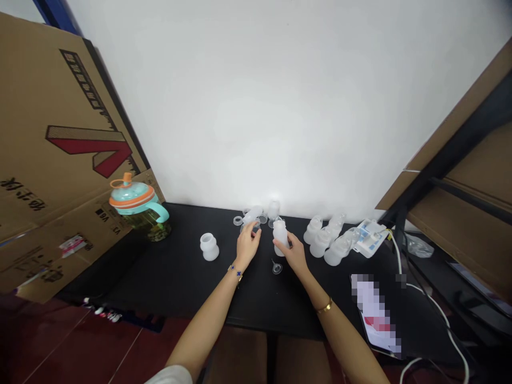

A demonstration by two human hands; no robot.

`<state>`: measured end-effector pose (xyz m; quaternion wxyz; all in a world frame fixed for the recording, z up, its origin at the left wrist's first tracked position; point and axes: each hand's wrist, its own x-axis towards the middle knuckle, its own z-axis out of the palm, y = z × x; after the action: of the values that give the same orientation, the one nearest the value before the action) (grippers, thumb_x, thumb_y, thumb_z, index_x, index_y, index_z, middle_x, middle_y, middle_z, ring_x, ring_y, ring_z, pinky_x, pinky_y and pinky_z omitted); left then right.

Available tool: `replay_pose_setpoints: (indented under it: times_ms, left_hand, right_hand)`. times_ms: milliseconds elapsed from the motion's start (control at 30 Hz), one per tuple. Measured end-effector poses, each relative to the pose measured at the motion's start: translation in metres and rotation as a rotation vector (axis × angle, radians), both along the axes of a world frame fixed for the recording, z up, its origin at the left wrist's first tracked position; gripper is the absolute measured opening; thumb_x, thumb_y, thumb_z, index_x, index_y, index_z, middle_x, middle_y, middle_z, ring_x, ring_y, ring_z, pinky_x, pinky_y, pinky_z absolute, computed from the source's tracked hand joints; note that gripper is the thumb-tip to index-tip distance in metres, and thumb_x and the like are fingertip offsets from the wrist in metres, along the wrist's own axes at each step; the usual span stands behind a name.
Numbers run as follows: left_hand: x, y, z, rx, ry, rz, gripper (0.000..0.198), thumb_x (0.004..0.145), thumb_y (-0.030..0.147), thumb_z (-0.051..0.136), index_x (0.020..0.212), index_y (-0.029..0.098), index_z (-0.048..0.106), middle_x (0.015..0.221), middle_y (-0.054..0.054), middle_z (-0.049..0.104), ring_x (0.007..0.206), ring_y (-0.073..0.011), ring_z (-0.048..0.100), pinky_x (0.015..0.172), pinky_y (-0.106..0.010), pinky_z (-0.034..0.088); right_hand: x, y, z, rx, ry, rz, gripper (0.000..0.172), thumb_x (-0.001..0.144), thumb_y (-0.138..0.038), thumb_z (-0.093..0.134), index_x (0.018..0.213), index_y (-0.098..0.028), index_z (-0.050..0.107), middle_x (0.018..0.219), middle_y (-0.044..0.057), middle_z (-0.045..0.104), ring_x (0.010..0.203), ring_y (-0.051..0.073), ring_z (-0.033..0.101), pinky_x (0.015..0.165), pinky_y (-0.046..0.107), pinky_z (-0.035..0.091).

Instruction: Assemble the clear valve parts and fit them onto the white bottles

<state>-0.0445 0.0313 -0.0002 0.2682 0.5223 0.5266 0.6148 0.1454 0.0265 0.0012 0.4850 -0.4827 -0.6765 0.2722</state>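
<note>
My right hand [295, 253] is wrapped round a small translucent white bottle [280, 234], which stands nearly upright. Over a cluster of loose plastic parts at the back of the table, my left hand [248, 246] reaches with thumb and fingers apart; its fingertips partly cover a clear plastic piece [256, 228], and I cannot tell if they touch it. A clear ring [238, 220] lies left of those fingers. On the black table between my forearms rests a clear disc-shaped part with a thin stem [277, 269]. To the left stands an open-mouthed white bottle [210, 248].
Several translucent bottles with clear tops [321, 242] stand to the right, beside a white packet [372, 237]. A phone [376, 314] lies at the right, near white cables [436, 304]. A turquoise-lidded jug [138, 205] stands left, against a large cardboard box [52, 149]. A white wall [256, 106] rises behind.
</note>
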Motion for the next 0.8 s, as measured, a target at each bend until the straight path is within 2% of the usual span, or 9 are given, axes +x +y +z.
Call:
replay_pose_setpoints:
  times_ms: [67, 167, 267, 333, 533, 800]
  left_hand:
    - [0.0, 0.001, -0.004, 0.031, 0.19, 0.019, 0.041, 0.085, 0.031, 0.073, 0.125, 0.026, 0.07, 0.133, -0.011, 0.065, 0.09, -0.0245, 0.066, 0.094, -0.035, 0.049]
    - [0.0, 0.005, -0.009, -0.018, 0.526, 0.086, 0.043, 0.093, 0.026, 0.061, 0.135, 0.024, 0.062, 0.143, -0.011, 0.058, 0.119, -0.0298, 0.061, 0.097, -0.037, 0.051]
    - [-0.002, 0.008, -0.011, -0.086, 0.804, 0.12, 0.044, 0.098, 0.024, 0.051, 0.142, 0.024, 0.055, 0.145, -0.01, 0.057, 0.123, -0.0284, 0.06, 0.095, -0.037, 0.054]
    - [-0.002, 0.008, -0.01, -0.092, 0.892, 0.134, 0.045, 0.099, 0.024, 0.049, 0.143, 0.024, 0.054, 0.143, -0.01, 0.058, 0.121, -0.0273, 0.061, 0.093, -0.036, 0.056]
    - [0.001, 0.001, -0.007, -0.068, 0.916, 0.095, 0.041, 0.097, 0.023, 0.054, 0.138, 0.023, 0.059, 0.135, -0.011, 0.063, 0.117, -0.0269, 0.063, 0.089, -0.034, 0.056]
    - [0.006, -0.005, -0.007, -0.075, 0.785, 0.025, 0.041, 0.092, 0.026, 0.064, 0.133, 0.023, 0.063, 0.128, -0.009, 0.066, 0.114, -0.0273, 0.065, 0.093, -0.035, 0.054]
  right_hand:
    - [-0.001, -0.001, 0.001, -0.011, -0.012, 0.007, 0.049, 0.083, -0.057, 0.067, 0.114, -0.018, 0.071, 0.095, 0.007, 0.069, 0.085, 0.025, 0.062, 0.067, 0.032, 0.047]
    - [-0.001, -0.001, 0.003, -0.018, -0.028, 0.011, 0.048, 0.084, -0.057, 0.066, 0.113, -0.019, 0.072, 0.095, 0.006, 0.07, 0.085, 0.024, 0.062, 0.069, 0.032, 0.047]
    - [-0.002, -0.002, 0.004, -0.013, -0.044, 0.014, 0.049, 0.085, -0.057, 0.065, 0.113, -0.019, 0.072, 0.094, 0.006, 0.07, 0.084, 0.024, 0.06, 0.071, 0.032, 0.046]
    - [-0.002, -0.002, 0.005, -0.008, -0.056, 0.015, 0.049, 0.085, -0.057, 0.065, 0.114, -0.018, 0.072, 0.094, 0.006, 0.07, 0.083, 0.024, 0.06, 0.071, 0.032, 0.045]
    - [-0.002, -0.001, 0.003, 0.004, -0.067, 0.023, 0.048, 0.085, -0.055, 0.066, 0.116, -0.018, 0.072, 0.095, 0.006, 0.07, 0.082, 0.023, 0.059, 0.071, 0.031, 0.045]
    - [0.0, 0.001, 0.0, -0.003, -0.06, 0.03, 0.048, 0.085, -0.054, 0.067, 0.116, -0.019, 0.071, 0.096, 0.006, 0.071, 0.085, 0.024, 0.061, 0.074, 0.032, 0.047]
